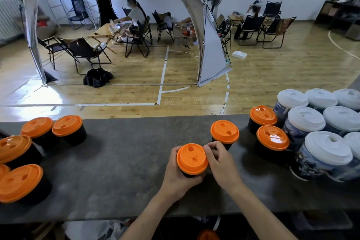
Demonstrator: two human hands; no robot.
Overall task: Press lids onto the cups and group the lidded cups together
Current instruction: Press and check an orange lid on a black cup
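**Tabletop** (120, 161): a dark slab that carried every cup.

**White-lidded cups** (315, 150): a tight cluster at the right edge.

**Orange-lidded cups** (21, 181): a looser group at the left edge.

**Three further black cups** (272, 138): orange lids, spaced apart between the middle and the white cluster.

**Cup** (188, 174): the one in hand, near the middle and towards the front edge. Its black wall was mostly hidden under the lid. Whether its base rested on the tabletop could not be told.

**Lid** (191, 159): orange, and it looked level on the cup. Whether its rim had snapped down all round could not be told.

**Likely faults:**
- Pressure on one side of the rim alone would probably leave the opposite side raised.
- Too tight a squeeze could buckle the cup wall and stop the lid seating.
- Lifting the cup by a half-seated lid could pull the lid off on the way to a group.
- The nearest black cup stood just behind the right knuckles and could be knocked.

**Left hand** (175, 177): reached in over the front edge and gripped the cup's left side, with the fingers curled round the wall beneath the lid.

**Right hand** (220, 161): lay against the lid's right side. Its fingers (211, 147) were curled and bunched narrow, apparently pinching the far-right rim.
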